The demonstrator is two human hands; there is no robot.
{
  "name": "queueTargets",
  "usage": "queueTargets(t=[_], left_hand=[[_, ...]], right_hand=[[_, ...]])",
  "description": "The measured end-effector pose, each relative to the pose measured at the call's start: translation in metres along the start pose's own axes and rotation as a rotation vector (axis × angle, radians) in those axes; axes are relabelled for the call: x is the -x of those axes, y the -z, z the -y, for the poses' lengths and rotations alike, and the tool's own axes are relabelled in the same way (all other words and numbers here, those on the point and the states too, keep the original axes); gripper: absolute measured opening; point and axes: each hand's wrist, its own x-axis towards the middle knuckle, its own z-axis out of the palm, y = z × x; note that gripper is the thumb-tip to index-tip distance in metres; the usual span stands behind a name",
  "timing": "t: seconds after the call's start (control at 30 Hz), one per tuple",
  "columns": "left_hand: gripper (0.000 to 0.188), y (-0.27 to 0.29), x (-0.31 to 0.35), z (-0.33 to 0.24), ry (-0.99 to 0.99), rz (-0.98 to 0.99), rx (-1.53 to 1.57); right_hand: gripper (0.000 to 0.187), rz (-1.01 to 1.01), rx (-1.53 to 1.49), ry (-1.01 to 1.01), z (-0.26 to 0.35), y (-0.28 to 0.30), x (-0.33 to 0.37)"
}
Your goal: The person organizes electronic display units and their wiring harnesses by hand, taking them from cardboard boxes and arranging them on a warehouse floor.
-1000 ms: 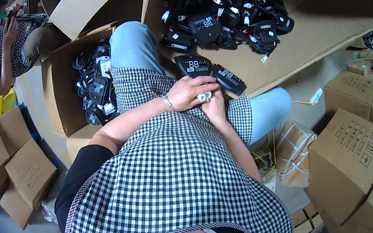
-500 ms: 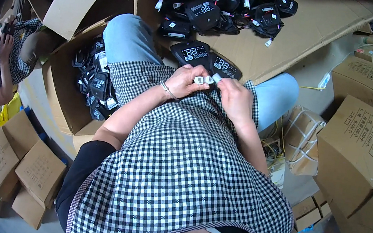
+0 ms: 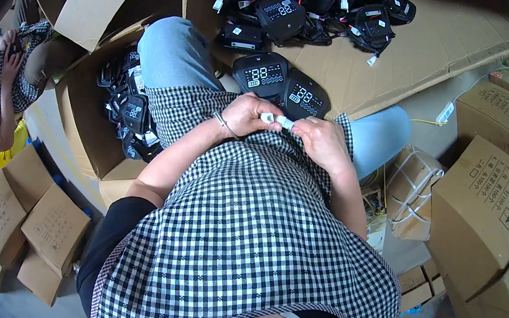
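Note:
Both my hands meet over my checked apron, each with closed fingers. Between thumb and fingers my left hand (image 3: 247, 117) pinches a white plug connector (image 3: 267, 117). My right hand (image 3: 326, 144) grips another pale connector (image 3: 285, 123) end to end against the white ones at my left fingertips. Whether they are fully pushed together I cannot tell; their wires are mostly hidden by the hands. Just beyond my fingers lie two black display units, one on the left (image 3: 259, 73) and one on the right (image 3: 306, 97), with lit-looking white markings on their faces.
A heap of black display units (image 3: 281, 18) with white plugs lies on the cardboard (image 3: 423, 49) ahead. An open carton (image 3: 81, 130) at my left holds several more. Cartons (image 3: 486, 202) stand at right and others (image 3: 55, 229) at lower left. Another person (image 3: 4, 81) sits far left.
My hands have come slightly nearer my body, and the right hand's connector now lines up with those in the left. More of the two near display units shows.

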Motion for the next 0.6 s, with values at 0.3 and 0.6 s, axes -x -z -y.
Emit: queueTargets(t=[0.3, 0.6], left_hand=[[0.026, 0.004, -0.002, 0.007, -0.094, 0.112, 0.010], [0.026, 0.014, 0.002, -0.016, 0.227, -0.273, 0.637]], right_hand=[[0.015, 0.185, -0.067, 0.068, -0.008, -0.006, -0.017], [0.020, -0.403, -0.497, -0.466, -0.075, 0.029, -0.091]])
